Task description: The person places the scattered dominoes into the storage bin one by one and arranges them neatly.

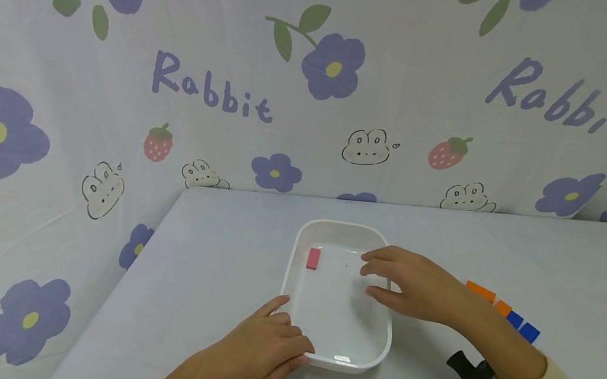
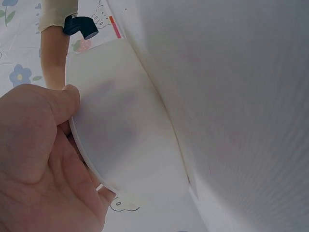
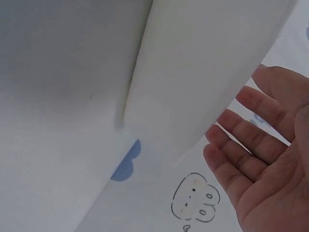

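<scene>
A white rectangular tray (image 1: 340,364) with rounded corners lies on the table, a small pink block (image 1: 313,258) inside it near the far left. My left hand (image 1: 264,347) grips the tray's rim at the near left corner; the left wrist view shows the thumb against the outer wall and the fingers over the edge. Over the tray's right side reaches my right hand (image 1: 408,281), its fingers spread and slightly bent with nothing between them. In the right wrist view the fingertips (image 3: 214,153) of this hand overlap the tray's rim.
To the right of the tray, partly behind my right forearm, several blocks lie in a row: orange blocks (image 1: 481,291) and blue blocks (image 1: 529,333). A black wrist-worn device (image 1: 468,371) sits at my right sleeve. A patterned cloth (image 1: 308,124) hangs behind the white table (image 1: 212,265).
</scene>
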Available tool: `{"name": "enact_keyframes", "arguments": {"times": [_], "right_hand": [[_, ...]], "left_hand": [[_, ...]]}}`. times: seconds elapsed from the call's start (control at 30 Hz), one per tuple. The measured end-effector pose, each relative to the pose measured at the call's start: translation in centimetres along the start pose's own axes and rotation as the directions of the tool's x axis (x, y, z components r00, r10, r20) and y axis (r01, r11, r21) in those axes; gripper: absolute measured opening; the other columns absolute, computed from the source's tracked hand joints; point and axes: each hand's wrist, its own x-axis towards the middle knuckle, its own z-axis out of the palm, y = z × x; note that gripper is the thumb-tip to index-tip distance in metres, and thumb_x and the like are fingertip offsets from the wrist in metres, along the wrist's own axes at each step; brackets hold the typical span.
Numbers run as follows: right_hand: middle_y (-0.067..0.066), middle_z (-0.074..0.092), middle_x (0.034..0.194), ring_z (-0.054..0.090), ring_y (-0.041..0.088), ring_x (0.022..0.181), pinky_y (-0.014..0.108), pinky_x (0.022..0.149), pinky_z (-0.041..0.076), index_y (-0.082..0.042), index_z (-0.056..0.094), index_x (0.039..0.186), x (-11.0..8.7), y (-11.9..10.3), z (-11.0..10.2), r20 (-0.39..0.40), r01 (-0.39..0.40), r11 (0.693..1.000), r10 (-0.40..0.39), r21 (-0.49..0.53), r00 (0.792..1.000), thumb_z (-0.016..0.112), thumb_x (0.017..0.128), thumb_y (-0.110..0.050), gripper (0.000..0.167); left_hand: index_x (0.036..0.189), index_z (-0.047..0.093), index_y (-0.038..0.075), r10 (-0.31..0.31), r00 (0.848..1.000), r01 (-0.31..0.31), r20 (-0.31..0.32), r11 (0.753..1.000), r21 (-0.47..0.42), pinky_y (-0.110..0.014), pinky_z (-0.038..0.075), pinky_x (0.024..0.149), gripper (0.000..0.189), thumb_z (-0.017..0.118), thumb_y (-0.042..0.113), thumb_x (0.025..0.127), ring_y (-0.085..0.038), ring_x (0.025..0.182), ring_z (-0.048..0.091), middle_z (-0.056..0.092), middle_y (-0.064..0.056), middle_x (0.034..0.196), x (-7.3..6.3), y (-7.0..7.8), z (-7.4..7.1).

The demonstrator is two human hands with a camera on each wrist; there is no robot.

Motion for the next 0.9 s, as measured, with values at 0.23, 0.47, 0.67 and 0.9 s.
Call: {"name": "enact_keyframes", "arguments": {"times": [0.23, 0.47, 0.67, 0.9], "right_hand": [[0.006, 0.065, 0.125, 0.063, 0.025, 0.112, 0.040, 0.084, 0.057, -0.015, 0.073, 0.108, -1.8, 0.5, -0.3, -0.025, -0.013, 1.000, 0.012, -0.014, 1.000, 0.079, 0.087, -0.018, 0.023], [0.005, 0.066, 0.123, 0.063, 0.024, 0.111, 0.041, 0.084, 0.057, -0.016, 0.072, 0.107, -3.3, 1.2, -0.7, -0.090, 0.034, 0.999, -0.037, -0.031, 0.995, 0.080, 0.085, -0.015, 0.023], [0.005, 0.067, 0.122, 0.064, 0.025, 0.110, 0.043, 0.084, 0.057, -0.016, 0.073, 0.106, -4.7, 1.9, -0.8, -0.103, 0.012, 0.998, -0.018, -0.058, 0.995, 0.083, 0.082, -0.015, 0.027], [0.006, 0.068, 0.120, 0.065, 0.026, 0.108, 0.044, 0.083, 0.057, -0.015, 0.074, 0.105, -6.6, 3.3, -0.4, -0.126, -0.032, 0.995, 0.019, -0.099, 0.992, 0.085, 0.079, -0.017, 0.028]], "left_hand": [[0.101, 0.066, 0.019, 0.024, 0.999, -0.024, -0.037, 1.000, 0.011, -0.050, 0.032, 0.113, 0.014, 0.054, 0.026, 0.104, -0.006, 0.076, 0.047, 0.063, 0.014, 0.087, 0.0, -0.1, 0.4], [0.100, 0.066, 0.019, 0.036, 0.997, -0.035, -0.063, 0.999, 0.025, -0.050, 0.033, 0.113, 0.013, 0.055, 0.025, 0.104, -0.005, 0.076, 0.047, 0.065, 0.014, 0.088, 0.0, -0.1, 0.4], [0.100, 0.066, 0.019, 0.026, 0.998, -0.025, -0.052, 1.000, 0.016, -0.050, 0.033, 0.113, 0.013, 0.055, 0.025, 0.103, -0.006, 0.076, 0.047, 0.064, 0.014, 0.088, 0.0, -0.1, 0.3], [0.098, 0.065, 0.019, 0.030, 0.998, -0.028, -0.062, 0.999, 0.031, -0.051, 0.033, 0.112, 0.011, 0.057, 0.025, 0.103, -0.006, 0.075, 0.046, 0.062, 0.014, 0.084, -0.1, -0.1, 0.3]]}}
